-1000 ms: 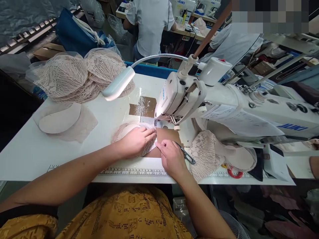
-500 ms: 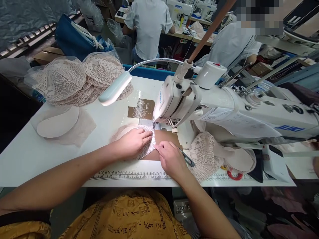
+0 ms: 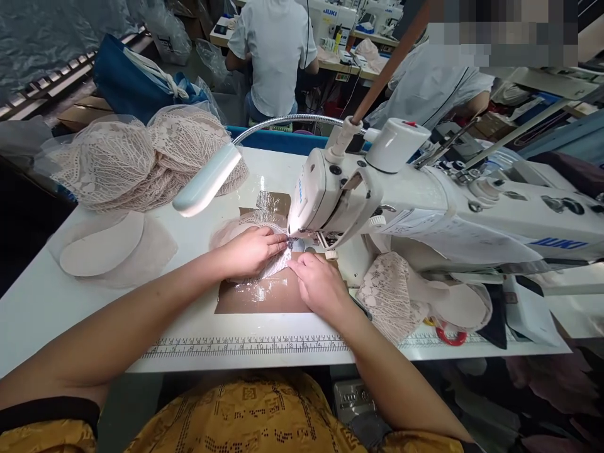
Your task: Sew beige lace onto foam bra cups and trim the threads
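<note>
A busy sewing room here: beyond the worktop (image 3: 33,314), a co-worker in a white shirt (image 3: 276,56) sits back to us, a second co-worker (image 3: 431,85) off to the right, a bulky blue sack (image 3: 125,78) over on the left. Front and centre, it's the pale lace piece (image 3: 226,231), lying right by the needle end of the JUKI sewing machine (image 3: 410,195), partly over a sheet of glossy brown tape (image 3: 264,301). The left hand (image 3: 255,250) lies flat on the lace, fingers close together, tips up at the presser foot. The right hand (image 3: 321,280) is in from the other side, fingers curled, thumb at the lace edge; whether it's pinching, I can't tell. Between them the hands cover much of the lace, and the machine head overhangs its far right corner. The lamp (image 3: 207,181) leans in on its bendy neck, just in front of a heap of lace cups (image 3: 111,160). Nearer on the left, a smooth pad (image 3: 104,245) on sheer mesh. Out right, another lace piece (image 3: 387,290), a red ring (image 3: 452,335) near it. And both forearms cross the ruler strip (image 3: 226,346) along the near edge.
</note>
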### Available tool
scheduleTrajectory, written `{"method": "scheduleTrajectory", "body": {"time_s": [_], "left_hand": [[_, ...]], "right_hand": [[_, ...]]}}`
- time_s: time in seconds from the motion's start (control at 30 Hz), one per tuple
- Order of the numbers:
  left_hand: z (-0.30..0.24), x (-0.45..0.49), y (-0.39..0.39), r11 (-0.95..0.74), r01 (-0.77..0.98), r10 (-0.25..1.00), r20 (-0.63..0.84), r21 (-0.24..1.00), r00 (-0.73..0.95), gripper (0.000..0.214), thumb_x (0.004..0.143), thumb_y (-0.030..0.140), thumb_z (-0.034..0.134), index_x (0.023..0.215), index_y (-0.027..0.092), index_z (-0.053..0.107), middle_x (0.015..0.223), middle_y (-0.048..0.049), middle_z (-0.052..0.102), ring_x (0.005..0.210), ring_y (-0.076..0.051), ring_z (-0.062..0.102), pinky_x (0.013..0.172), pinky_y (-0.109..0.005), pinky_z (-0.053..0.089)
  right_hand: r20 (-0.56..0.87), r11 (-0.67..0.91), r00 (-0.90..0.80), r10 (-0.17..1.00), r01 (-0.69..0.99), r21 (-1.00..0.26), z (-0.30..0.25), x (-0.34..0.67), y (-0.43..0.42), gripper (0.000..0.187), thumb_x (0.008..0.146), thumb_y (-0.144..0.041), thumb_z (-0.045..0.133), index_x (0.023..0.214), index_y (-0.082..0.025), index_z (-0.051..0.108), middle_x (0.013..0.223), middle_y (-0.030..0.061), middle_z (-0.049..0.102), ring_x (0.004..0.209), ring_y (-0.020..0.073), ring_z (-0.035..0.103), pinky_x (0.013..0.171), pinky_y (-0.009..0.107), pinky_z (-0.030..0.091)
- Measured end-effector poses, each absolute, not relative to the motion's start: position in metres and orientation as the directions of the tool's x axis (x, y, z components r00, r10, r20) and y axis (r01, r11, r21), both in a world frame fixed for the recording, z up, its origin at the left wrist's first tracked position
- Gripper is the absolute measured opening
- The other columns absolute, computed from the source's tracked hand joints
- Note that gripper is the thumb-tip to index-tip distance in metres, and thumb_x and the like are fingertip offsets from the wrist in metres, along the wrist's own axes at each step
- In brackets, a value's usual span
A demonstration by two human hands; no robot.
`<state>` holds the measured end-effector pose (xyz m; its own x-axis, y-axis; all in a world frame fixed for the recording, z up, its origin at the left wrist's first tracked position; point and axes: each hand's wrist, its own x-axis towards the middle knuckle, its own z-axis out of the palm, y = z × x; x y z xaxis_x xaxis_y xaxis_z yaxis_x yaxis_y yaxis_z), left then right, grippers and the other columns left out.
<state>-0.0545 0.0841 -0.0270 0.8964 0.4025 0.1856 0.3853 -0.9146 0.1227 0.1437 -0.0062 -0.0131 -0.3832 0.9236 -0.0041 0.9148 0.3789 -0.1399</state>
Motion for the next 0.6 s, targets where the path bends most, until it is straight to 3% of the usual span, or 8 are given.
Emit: {"method": "scheduleTrajectory", "body": {"time_s": [0.1, 0.23, 0.6], "left_hand": [[-0.025, -0.055, 0.084, -0.911, 0.399, 0.413, 0.19, 0.106, 0.891, 0.039, 0.089, 0.013, 0.048, 0.127, 0.011, 0.059, 0.131, -0.0145, 0.06, 0.099, -0.026, 0.057, 0.085, -0.039, 0.047], [-0.026, -0.057, 0.073, -0.921, 0.349, 0.382, 0.226, 0.172, 0.896, 0.035, 0.091, 0.013, 0.047, 0.123, 0.013, 0.062, 0.126, -0.0133, 0.064, 0.104, -0.026, 0.058, 0.089, -0.039, 0.046], [-0.033, -0.057, 0.089, -0.917, 0.343, 0.385, 0.224, 0.207, 0.895, 0.042, 0.088, 0.009, 0.049, 0.127, 0.015, 0.061, 0.133, -0.0106, 0.061, 0.105, -0.026, 0.057, 0.089, -0.041, 0.046]], "right_hand": [[0.031, 0.367, -0.366, 0.93, 0.922, -0.125, -0.018, 0.143, -0.005, 0.035, 0.088, -0.008, 0.047, 0.112, -0.02, 0.069, 0.092, 0.0083, 0.064, 0.08, 0.0207, 0.056, 0.068, 0.033, 0.04], [0.065, 0.383, -0.377, 0.924, 0.916, -0.124, -0.022, 0.145, -0.005, 0.039, 0.088, -0.007, 0.045, 0.119, -0.019, 0.067, 0.091, 0.009, 0.064, 0.079, 0.021, 0.056, 0.067, 0.033, 0.042], [0.124, 0.356, -0.339, 0.933, 0.921, -0.157, -0.034, 0.149, 0.003, 0.05, 0.083, -0.005, 0.047, 0.128, -0.021, 0.063, 0.097, 0.0096, 0.067, 0.088, 0.0228, 0.057, 0.066, 0.032, 0.041]]}}
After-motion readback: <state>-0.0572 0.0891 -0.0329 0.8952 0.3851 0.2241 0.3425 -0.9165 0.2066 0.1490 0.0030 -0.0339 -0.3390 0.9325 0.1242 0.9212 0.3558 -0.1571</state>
